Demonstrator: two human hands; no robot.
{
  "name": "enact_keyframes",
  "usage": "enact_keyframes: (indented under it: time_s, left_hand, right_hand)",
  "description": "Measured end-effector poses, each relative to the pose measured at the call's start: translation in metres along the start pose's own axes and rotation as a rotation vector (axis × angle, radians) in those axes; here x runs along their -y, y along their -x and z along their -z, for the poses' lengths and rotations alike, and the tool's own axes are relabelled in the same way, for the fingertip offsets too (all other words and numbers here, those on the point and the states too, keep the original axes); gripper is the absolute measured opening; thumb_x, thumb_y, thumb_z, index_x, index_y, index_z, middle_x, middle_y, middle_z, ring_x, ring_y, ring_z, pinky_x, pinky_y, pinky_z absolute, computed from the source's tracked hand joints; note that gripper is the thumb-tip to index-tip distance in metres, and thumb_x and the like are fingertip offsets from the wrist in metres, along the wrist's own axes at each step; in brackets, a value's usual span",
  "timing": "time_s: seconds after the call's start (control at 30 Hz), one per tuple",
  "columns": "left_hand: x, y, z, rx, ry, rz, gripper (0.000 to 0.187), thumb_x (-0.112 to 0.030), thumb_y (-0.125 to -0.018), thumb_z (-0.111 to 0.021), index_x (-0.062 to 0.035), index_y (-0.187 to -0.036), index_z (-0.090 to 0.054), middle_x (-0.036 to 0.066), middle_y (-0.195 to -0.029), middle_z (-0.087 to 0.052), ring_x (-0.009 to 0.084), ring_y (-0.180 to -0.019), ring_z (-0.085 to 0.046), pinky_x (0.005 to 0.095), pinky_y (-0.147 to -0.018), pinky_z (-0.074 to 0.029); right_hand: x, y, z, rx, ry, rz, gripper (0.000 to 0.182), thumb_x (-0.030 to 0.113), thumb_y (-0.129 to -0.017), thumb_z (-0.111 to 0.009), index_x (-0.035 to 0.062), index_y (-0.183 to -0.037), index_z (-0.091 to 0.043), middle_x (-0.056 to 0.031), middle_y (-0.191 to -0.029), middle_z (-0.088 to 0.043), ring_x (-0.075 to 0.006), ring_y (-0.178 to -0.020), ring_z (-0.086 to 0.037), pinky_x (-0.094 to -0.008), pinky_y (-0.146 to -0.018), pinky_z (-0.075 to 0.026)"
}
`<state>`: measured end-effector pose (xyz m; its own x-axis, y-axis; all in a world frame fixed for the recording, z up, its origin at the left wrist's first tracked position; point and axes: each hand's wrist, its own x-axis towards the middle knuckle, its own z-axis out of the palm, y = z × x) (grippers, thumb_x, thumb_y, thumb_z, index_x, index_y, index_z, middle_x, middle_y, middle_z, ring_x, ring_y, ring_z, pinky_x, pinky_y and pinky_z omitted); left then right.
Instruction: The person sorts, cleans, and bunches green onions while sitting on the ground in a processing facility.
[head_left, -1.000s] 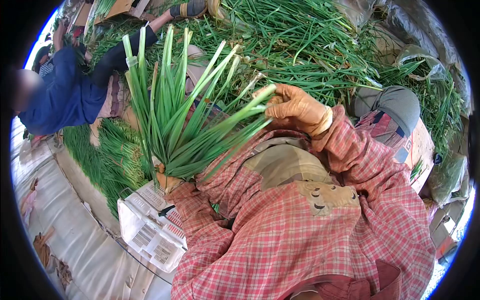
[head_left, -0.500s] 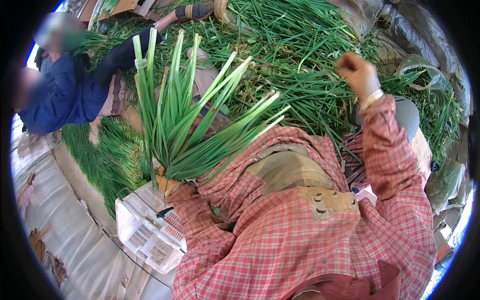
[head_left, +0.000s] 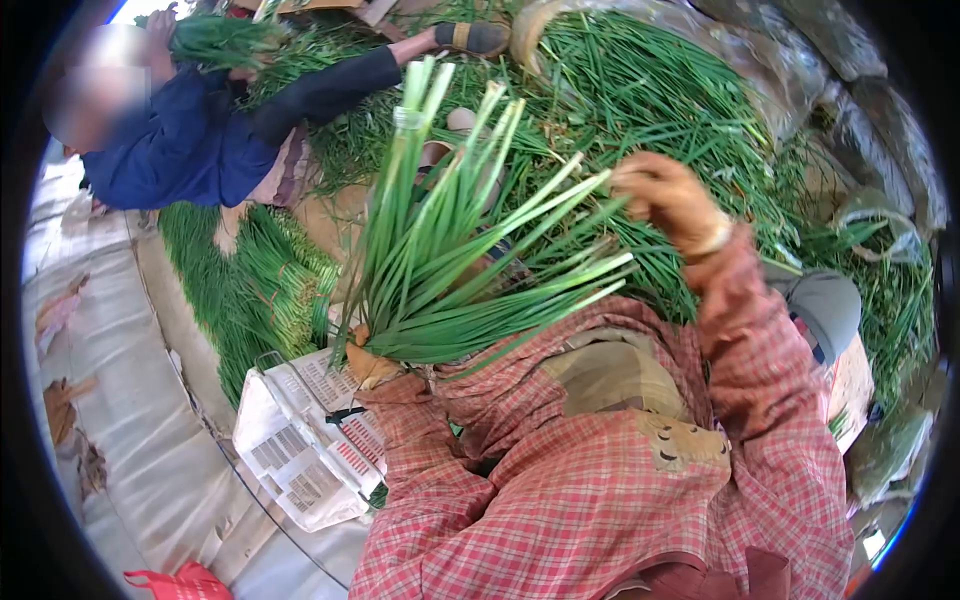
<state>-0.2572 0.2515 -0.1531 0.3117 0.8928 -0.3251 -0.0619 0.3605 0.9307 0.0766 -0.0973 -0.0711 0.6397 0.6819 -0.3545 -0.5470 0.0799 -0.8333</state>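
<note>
My left hand [head_left: 372, 366], which looks gloved, is closed around the leafy end of a bunch of garlic chives [head_left: 440, 270]. The pale stem ends fan upward and to the right, away from the fist. At the right-hand tips of the fan, my right hand [head_left: 668, 200] has bent fingers pressed together. A blurred green leaf runs up to those fingertips, so they seem to pinch a chive stalk. The exact grip is partly hidden. Both forearms are in red checked sleeves.
Loose chives [head_left: 640, 90] are heaped ahead and right. Banded bunches [head_left: 285, 290] lie left, near a white printed box [head_left: 300, 440]. A person in blue [head_left: 190, 150] sits at upper left, one leg stretched toward the heap. Plastic sheeting [head_left: 870, 110] lies at right.
My right hand has come left and down from above the heap to the stem tips. The view has shifted, so the held bunch appears farther right. The other person has lifted greens.
</note>
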Motion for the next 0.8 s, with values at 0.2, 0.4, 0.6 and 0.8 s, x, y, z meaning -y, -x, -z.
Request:
enact_keyframes:
  time_s: [0.2, 0.4, 0.6, 0.8]
  left_hand:
    - [-0.026, 0.038, -0.050, 0.060, 0.883, 0.245, 0.024, -0.018, -0.086, -0.046, -0.0195, -0.062, -0.042, -0.008, -0.052, -0.035, 0.0075, -0.054, -0.041, 0.0297, -0.065, -0.044]
    - [-0.041, 0.033, -0.067, -0.124, 0.522, 0.141, 0.028, -0.024, -0.086, -0.040, -0.0188, -0.059, -0.038, -0.008, -0.049, -0.030, 0.0076, -0.052, -0.039, 0.0394, -0.070, -0.045]
    - [-0.056, 0.053, -0.083, 0.151, 0.360, -0.058, 0.015, -0.022, -0.087, -0.043, -0.0123, -0.076, -0.041, -0.002, -0.060, -0.042, 0.0095, -0.058, -0.045, 0.0333, -0.069, -0.048]
    - [-0.066, 0.055, -0.094, -0.093, 0.209, -0.089, 0.028, -0.028, -0.090, -0.038, -0.0112, -0.067, -0.036, -0.003, -0.059, -0.034, 0.0101, -0.052, -0.035, 0.0304, -0.063, -0.045]
  right_hand:
    - [0.043, 0.026, 0.128, -0.560, 1.504, 0.360, 0.021, 0.012, -0.074, -0.063, 0.0067, -0.094, -0.060, -0.0048, -0.081, -0.058, -0.0160, -0.073, -0.055, -0.0258, -0.064, -0.044]
    - [0.077, -0.026, -0.084, -0.247, 1.072, 0.750, 0.029, 0.024, -0.073, -0.065, 0.0076, -0.097, -0.062, -0.0105, -0.087, -0.060, -0.0217, -0.078, -0.058, -0.0319, -0.071, -0.046]
    - [0.040, -0.063, -0.131, -0.206, 1.125, 0.738, 0.019, 0.020, -0.073, -0.066, 0.0037, -0.081, -0.062, -0.0126, -0.075, -0.059, -0.0258, -0.068, -0.058, -0.0327, -0.061, -0.046]
    - [0.047, 0.061, -0.133, 1.290, 0.072, 0.552, 0.015, 0.015, -0.079, -0.062, 0.0025, -0.086, -0.058, -0.0116, -0.080, -0.055, -0.0260, -0.074, -0.054, -0.0357, -0.063, -0.044]
